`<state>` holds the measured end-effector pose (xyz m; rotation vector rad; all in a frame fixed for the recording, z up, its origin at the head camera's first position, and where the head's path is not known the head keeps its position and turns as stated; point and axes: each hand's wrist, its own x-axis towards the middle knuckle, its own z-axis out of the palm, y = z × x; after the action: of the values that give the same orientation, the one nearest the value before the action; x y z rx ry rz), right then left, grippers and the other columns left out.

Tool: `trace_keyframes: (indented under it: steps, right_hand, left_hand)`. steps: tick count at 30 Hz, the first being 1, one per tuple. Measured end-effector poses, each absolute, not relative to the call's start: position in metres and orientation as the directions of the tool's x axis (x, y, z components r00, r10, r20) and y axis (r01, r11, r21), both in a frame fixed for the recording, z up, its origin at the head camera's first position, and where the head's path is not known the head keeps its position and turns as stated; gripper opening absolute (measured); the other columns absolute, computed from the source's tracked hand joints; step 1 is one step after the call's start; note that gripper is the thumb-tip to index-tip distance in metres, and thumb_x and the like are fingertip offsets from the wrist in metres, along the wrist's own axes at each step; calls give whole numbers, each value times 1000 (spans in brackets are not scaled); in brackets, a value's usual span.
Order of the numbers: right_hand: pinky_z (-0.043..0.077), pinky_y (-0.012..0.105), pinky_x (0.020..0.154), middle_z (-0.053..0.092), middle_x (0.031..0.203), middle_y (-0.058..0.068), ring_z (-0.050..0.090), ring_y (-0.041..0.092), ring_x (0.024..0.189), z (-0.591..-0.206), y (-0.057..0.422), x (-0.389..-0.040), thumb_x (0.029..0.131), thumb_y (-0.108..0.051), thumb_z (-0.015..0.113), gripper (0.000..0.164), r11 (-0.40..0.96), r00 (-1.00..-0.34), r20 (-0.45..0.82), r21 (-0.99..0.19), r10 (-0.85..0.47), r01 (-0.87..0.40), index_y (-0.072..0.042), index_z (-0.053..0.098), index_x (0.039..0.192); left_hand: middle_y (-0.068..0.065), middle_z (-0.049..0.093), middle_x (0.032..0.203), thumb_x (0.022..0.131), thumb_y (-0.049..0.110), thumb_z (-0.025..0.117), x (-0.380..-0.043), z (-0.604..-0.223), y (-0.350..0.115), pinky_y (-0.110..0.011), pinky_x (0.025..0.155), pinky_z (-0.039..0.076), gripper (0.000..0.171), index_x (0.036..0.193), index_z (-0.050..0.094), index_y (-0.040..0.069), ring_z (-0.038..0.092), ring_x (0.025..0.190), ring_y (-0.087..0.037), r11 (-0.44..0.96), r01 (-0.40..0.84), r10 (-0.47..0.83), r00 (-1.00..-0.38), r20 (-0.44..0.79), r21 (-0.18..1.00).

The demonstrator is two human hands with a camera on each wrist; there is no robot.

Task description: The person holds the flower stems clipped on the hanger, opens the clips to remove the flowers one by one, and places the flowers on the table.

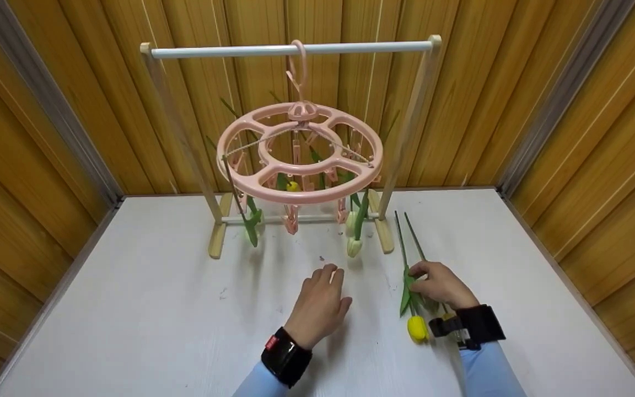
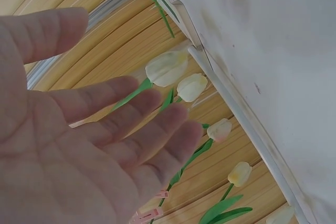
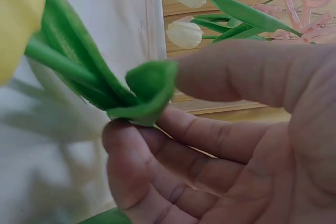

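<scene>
My right hand [image 1: 443,285] pinches a yellow tulip [image 1: 417,329] between thumb and fingers, at the green leaves on its stem. In the right wrist view, a curled green leaf [image 3: 152,90] shows at the fingertips, with part of the yellow bloom [image 3: 18,24] at the left. A second stem [image 1: 415,237] runs beneath this hand, its bloom hidden in the head view. My left hand [image 1: 320,306] hovers over the white table with its fingers extended, holding nothing. Beyond it, white tulips [image 1: 354,246] hang heads down from a round pink clip hanger [image 1: 300,196].
The hanger hooks over the white bar [image 1: 224,52] of a wooden stand [image 1: 215,237] at the back of the white table [image 1: 146,309]. Pink clips [image 1: 291,220] dangle under the ring. A yellow bloom [image 1: 293,186] shows behind the ring. Wood-look panels [image 1: 20,182] enclose the table.
</scene>
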<state>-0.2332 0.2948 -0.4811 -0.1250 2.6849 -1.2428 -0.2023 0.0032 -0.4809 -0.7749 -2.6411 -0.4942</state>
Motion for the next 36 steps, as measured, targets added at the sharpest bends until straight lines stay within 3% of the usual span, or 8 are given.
trace_keyframes:
  steps: [6, 14, 24, 32, 36]
  right_hand:
    - [51, 34, 66, 63, 119, 30, 61, 21, 78, -482, 295, -233, 91, -6, 68, 40, 639, -971, -162, -769, -176, 12, 13, 62, 125]
    - [55, 42, 81, 64, 125, 30, 65, 36, 106, -483, 294, -232, 91, -12, 69, 42, 684, -970, -127, -727, -208, -52, 11, 64, 126]
    - [53, 54, 93, 62, 131, 30, 60, 48, 120, -482, 296, -228, 96, -15, 66, 44, 671, -955, -121, -734, -273, -99, 10, 61, 131]
    - [54, 41, 80, 61, 130, 32, 67, 31, 96, -473, 297, -225, 97, -20, 65, 47, 671, -950, -156, -738, -272, -71, 9, 59, 134]
    - [55, 43, 81, 60, 133, 33, 68, 31, 97, -467, 297, -223, 97, -20, 65, 47, 680, -953, -155, -730, -261, -67, 9, 59, 134]
  left_hand:
    - [-14, 63, 125, 91, 23, 79, -202, -482, 3, -45, 85, 54, 45, 126, 64, -2, 62, 112, -31, 788, 571, 454, -791, 409, 231]
    - [-14, 62, 127, 91, 23, 79, -201, -482, 4, -46, 87, 53, 46, 127, 64, -2, 62, 114, -31, 786, 566, 457, -803, 382, 250]
    - [-13, 63, 126, 91, 26, 78, -201, -483, 4, -45, 85, 54, 44, 124, 64, 0, 62, 113, -31, 800, 561, 456, -799, 390, 213]
    - [-15, 62, 128, 93, 24, 77, -203, -479, 0, -48, 87, 54, 46, 128, 62, -2, 62, 114, -32, 790, 565, 457, -802, 385, 240]
    - [-18, 61, 130, 95, 23, 75, -204, -472, -5, -50, 91, 53, 48, 131, 61, -4, 61, 118, -34, 773, 570, 458, -805, 377, 278]
